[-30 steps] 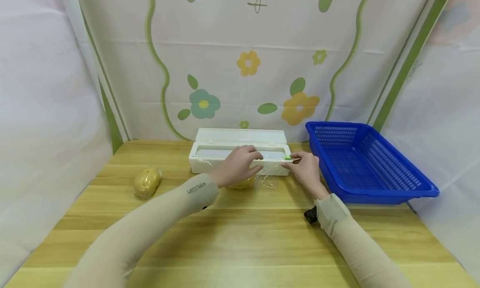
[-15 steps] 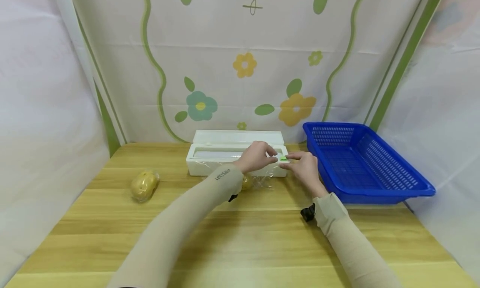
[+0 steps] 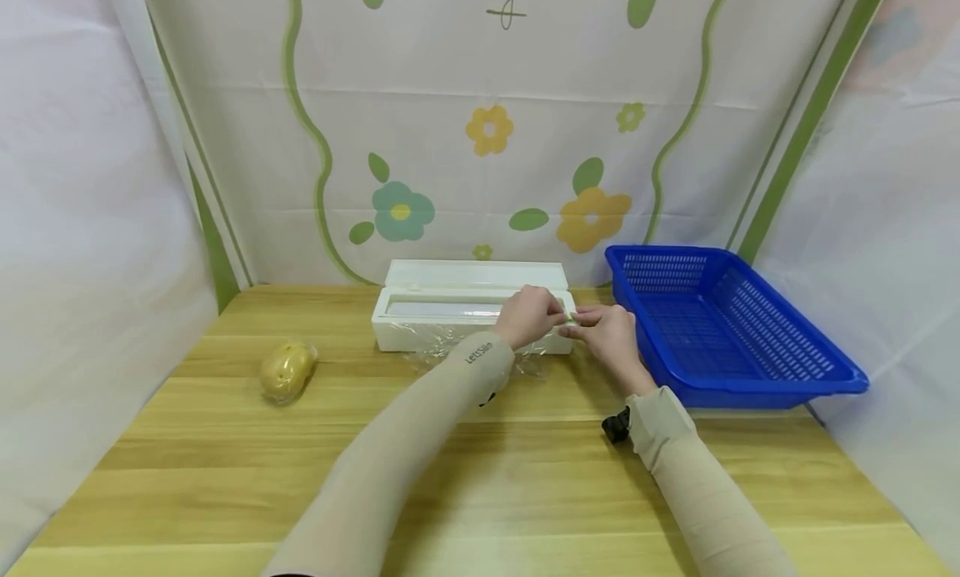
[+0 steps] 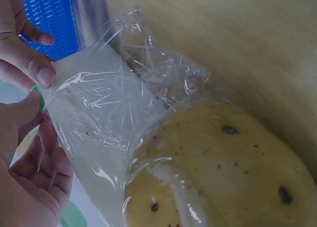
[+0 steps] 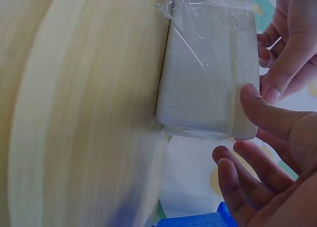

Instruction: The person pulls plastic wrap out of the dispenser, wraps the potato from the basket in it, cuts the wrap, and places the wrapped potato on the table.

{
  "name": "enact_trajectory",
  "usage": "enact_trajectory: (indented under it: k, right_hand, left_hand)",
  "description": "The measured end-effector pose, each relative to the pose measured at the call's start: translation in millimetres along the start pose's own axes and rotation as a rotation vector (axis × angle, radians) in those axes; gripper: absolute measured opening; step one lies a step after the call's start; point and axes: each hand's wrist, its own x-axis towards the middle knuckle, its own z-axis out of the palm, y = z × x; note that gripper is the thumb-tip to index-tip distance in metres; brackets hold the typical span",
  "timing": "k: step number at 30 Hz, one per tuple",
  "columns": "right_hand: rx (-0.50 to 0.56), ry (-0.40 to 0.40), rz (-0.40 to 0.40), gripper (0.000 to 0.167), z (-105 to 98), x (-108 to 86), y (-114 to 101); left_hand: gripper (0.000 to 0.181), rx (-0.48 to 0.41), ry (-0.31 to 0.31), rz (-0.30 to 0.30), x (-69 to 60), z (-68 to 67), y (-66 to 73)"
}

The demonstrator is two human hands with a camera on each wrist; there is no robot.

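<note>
A white cling film dispenser box (image 3: 393,337) with its lid raised stands at the back of the table. Clear cling film (image 4: 106,95) stretches from the box over a potato (image 4: 223,172), which shows in the left wrist view; my left arm hides it in the head view. At the box's right end, my left hand (image 3: 527,314) pinches a small green slider cutter (image 4: 40,104) between thumb and fingers. My right hand (image 3: 611,339) grips that same end corner, its thumb (image 5: 262,108) on the front and fingers behind. The two hands nearly touch.
A second potato wrapped in film (image 3: 288,371) lies on the left of the wooden table (image 3: 225,452). On the right stands a blue plastic basket (image 3: 750,387), close to my right hand. A flowered cloth (image 3: 442,143) hangs behind the box.
My left hand has moved right along the box, from above its middle to the green slider cutter, and now pinches it. The right hand stays at the box's right end.
</note>
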Motion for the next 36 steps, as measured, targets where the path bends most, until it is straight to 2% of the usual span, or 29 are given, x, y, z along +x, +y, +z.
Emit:
enact_trajectory:
  k: [6, 12, 15, 20, 28, 36]
  right_hand:
    - [-0.006, 0.011, -0.004, 0.028, -2.3, -2.6, 4.6]
    - [-0.085, 0.013, 0.032, 0.035, -4.2, -0.9, 0.3]
    - [-0.101, -0.023, 0.076, 0.035, -5.8, 0.4, -5.2]
    - [-0.123, -0.077, 0.125, 0.034, -8.7, 0.1, -13.7]
    - [-0.128, -0.055, 0.108, 0.033, -1.7, -1.7, -12.2]
    - [-0.116, -0.053, 0.128, 0.034, -4.5, -2.3, -9.9]
  left_hand:
    - [0.020, 0.043, 0.011, 0.018, 2.0, 7.1, 2.3]
    - [0.019, 0.098, 0.049, 0.044, 3.5, 6.3, 0.0]
    - [0.021, 0.102, 0.049, 0.049, 2.6, 4.3, -2.2]
    - [0.020, 0.145, 0.062, 0.095, 1.3, 3.3, -6.7]
    - [0.017, 0.190, 0.113, 0.149, -4.0, 3.6, -15.0]
    - [0.017, 0.202, 0.116, 0.170, -5.5, 0.5, -11.9]
